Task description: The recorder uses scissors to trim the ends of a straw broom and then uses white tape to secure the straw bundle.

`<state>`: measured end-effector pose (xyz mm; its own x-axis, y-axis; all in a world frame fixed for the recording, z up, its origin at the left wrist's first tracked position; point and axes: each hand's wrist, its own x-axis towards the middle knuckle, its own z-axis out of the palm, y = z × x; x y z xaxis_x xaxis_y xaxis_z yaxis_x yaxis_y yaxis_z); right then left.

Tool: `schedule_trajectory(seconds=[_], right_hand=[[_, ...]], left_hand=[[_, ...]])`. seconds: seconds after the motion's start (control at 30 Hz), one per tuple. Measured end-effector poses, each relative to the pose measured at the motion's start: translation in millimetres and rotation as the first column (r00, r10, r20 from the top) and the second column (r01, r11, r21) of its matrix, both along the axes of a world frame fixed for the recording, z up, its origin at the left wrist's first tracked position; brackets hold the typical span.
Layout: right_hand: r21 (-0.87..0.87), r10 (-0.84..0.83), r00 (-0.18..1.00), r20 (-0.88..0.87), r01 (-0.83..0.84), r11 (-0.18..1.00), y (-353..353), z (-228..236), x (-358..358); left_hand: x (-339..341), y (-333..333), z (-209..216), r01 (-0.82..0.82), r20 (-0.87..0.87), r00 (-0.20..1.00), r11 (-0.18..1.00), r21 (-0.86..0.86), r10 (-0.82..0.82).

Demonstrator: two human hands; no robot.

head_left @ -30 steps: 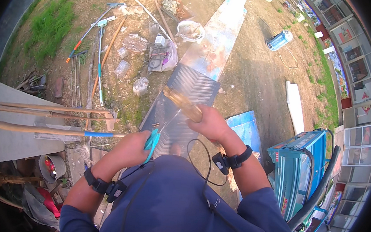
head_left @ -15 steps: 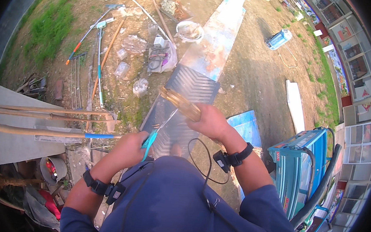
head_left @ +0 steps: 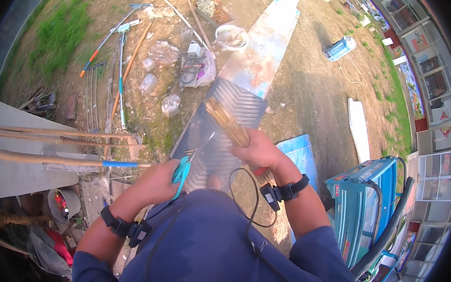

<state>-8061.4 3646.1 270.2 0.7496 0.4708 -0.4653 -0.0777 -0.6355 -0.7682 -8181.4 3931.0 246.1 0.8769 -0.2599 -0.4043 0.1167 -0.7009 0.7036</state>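
Note:
My left hand (head_left: 160,179) is closed round the teal handles of a pair of scissors (head_left: 181,173). The thin metal blades angle up and right, and their tip ends just short of the stalks. In my right hand (head_left: 259,150) is what looks like a straw broom (head_left: 227,121), gripped by its bundle of tan stalks. The cut-looking stalk ends point up and left over a dark ribbed mat (head_left: 237,97). Behind my right wrist a bit of red and some pale straw show, partly hidden by the forearm.
Long wooden poles (head_left: 54,158) lie at left over a concrete slab. A blue three-wheeled cart (head_left: 355,204) stands close at right. Ahead are a white basket (head_left: 231,37), rakes and plastic bags on dirt. A bucket (head_left: 64,205) is at lower left; black cables hang across my front.
The stalk bundle has tilted a little and shifted right with my right hand, so a gap now shows between it and the scissor tip. My left hand has barely moved.

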Motion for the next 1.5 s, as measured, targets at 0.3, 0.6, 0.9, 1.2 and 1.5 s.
schedule_trajectory(seconds=[0.3, 0.6, 0.9, 1.2, 1.5], right_hand=[[0.043, 0.012, 1.000, -0.009, -0.012, 0.999, -1.4, -4.5, -2.3], [0.051, -0.021, 0.999, -0.028, 0.023, 0.998, 0.5, -8.6, -4.5], [-0.063, 0.089, 0.995, 0.039, -0.086, 0.994, 5.3, -5.4, -4.6], [-0.021, 0.086, 0.993, 0.079, -0.085, 0.996, 7.0, -9.1, -9.0], [-0.080, 0.074, 0.980, 0.186, -0.060, 0.995, 9.8, -15.6, -12.1]], left_hand=[[9.3, -3.2, 15.2, 0.063, 0.005, 0.998, 0.997, 0.051, -0.064], [10.6, -5.9, 23.3, 0.089, 0.009, 0.996, 0.994, 0.066, -0.090], [7.9, -5.7, 21.0, 0.086, 0.023, 0.996, 0.995, 0.056, -0.088], [-0.4, -4.1, 4.1, 0.067, 0.105, 0.992, 0.997, 0.037, -0.070], [-6.4, -5.0, -2.9, -0.010, 0.100, 0.995, 1.000, 0.014, 0.008]])
